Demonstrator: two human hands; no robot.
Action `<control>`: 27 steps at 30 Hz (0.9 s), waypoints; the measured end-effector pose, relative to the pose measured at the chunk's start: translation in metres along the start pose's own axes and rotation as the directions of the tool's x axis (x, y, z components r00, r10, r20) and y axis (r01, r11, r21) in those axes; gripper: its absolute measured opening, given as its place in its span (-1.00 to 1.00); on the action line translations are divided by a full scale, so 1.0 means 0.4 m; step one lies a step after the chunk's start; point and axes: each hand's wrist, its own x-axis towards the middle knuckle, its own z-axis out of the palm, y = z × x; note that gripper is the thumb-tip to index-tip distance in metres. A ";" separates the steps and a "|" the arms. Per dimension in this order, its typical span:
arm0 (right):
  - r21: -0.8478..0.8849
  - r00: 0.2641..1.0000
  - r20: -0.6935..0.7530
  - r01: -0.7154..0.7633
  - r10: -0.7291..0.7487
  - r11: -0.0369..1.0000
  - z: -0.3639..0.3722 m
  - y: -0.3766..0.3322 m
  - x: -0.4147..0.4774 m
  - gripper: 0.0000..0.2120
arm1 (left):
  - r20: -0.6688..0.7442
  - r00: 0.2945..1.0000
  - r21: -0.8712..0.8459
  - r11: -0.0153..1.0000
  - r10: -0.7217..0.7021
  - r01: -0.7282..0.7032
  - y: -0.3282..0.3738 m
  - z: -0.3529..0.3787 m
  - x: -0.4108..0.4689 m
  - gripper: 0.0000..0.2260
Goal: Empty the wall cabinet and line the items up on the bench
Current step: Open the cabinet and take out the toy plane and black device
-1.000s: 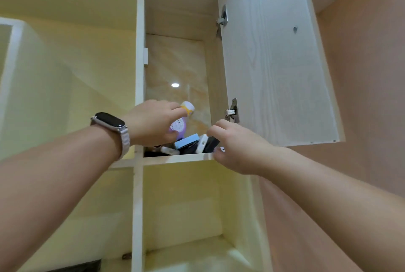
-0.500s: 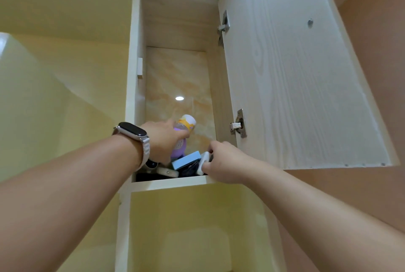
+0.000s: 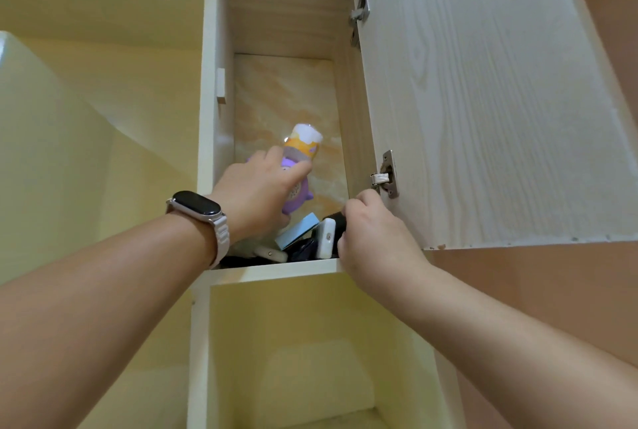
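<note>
Purple bottle (image 3: 303,142) held in left fingers (image 3: 293,173), right fingers (image 3: 359,205) curled round black item (image 3: 337,220)

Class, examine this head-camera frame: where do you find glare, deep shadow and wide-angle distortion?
Head view: a small glare spot at the cap of the purple bottle in the left hand; head view: the black object the right hand grips sinks into shadow; head view: wide-angle distortion splays the cabinet door edges.

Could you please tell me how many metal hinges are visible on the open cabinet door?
2, both on the door: the upper hinge near its top, the lower hinge just above the right hand. None seems hidden.
</note>
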 end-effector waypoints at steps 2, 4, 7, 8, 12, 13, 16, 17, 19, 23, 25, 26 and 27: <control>-0.084 0.996 -0.030 0.076 -0.079 0.994 -0.015 -0.008 -0.028 -0.84 | -0.067 0.998 -0.053 0.998 -0.016 0.012 0.003 -0.006 -0.004 -0.42; -0.133 0.985 -0.062 0.151 -0.160 0.980 -0.027 -0.009 -0.054 -0.81 | -0.102 0.993 -0.131 0.990 -0.057 0.044 0.008 -0.015 -0.015 -0.36; -0.088 0.965 -0.160 0.196 -0.209 0.977 -0.025 0.010 -0.072 -0.77 | -0.149 0.983 -0.212 0.974 -0.111 0.078 0.021 -0.024 -0.038 -0.35; -0.075 0.960 -0.187 0.197 -0.208 0.978 -0.024 0.018 -0.074 -0.74 | -0.163 0.979 -0.227 0.970 -0.124 0.085 0.025 -0.025 -0.046 -0.35; -0.030 0.952 -0.255 0.166 -0.168 0.986 -0.040 0.037 -0.092 -0.56 | -0.211 0.964 -0.245 0.964 -0.160 0.106 0.032 -0.025 -0.070 -0.34; -0.012 0.958 -0.254 0.134 -0.133 0.991 -0.046 0.039 -0.097 -0.59 | -0.222 0.961 -0.245 0.964 -0.164 0.108 0.035 -0.027 -0.075 -0.34; 0.049 0.979 -0.200 0.055 -0.045 0.997 -0.058 0.038 -0.100 -0.77 | -0.253 0.951 -0.247 0.962 -0.179 0.115 0.044 -0.039 -0.086 -0.32; 0.057 0.982 -0.183 0.066 -0.054 0.996 -0.059 0.031 -0.097 -0.79 | -0.259 0.950 -0.244 0.963 -0.175 0.112 0.047 -0.042 -0.089 -0.32; 0.074 0.987 -0.144 0.087 -0.076 0.993 -0.058 0.016 -0.084 -0.83 | -0.264 0.950 -0.233 0.967 -0.167 0.105 0.052 -0.050 -0.096 -0.30; 0.141 0.996 -0.094 0.007 0.006 0.990 -0.055 0.005 -0.076 -0.78 | -0.264 0.945 -0.263 0.957 -0.193 0.122 0.058 -0.063 -0.110 -0.29; 0.139 0.992 -0.129 0.017 0.001 0.990 -0.049 0.012 -0.094 -0.69 | -0.283 0.937 -0.283 0.951 -0.205 0.122 0.057 -0.068 -0.120 -0.30; 0.147 0.988 -0.152 0.023 -0.001 0.989 -0.044 0.015 -0.105 -0.66 | -0.294 0.931 -0.297 0.947 -0.215 0.125 0.056 -0.071 -0.125 -0.30; 0.161 0.986 -0.167 0.018 0.009 0.987 -0.041 0.017 -0.116 -0.63 | -0.304 0.924 -0.315 0.940 -0.231 0.131 0.057 -0.075 -0.132 -0.31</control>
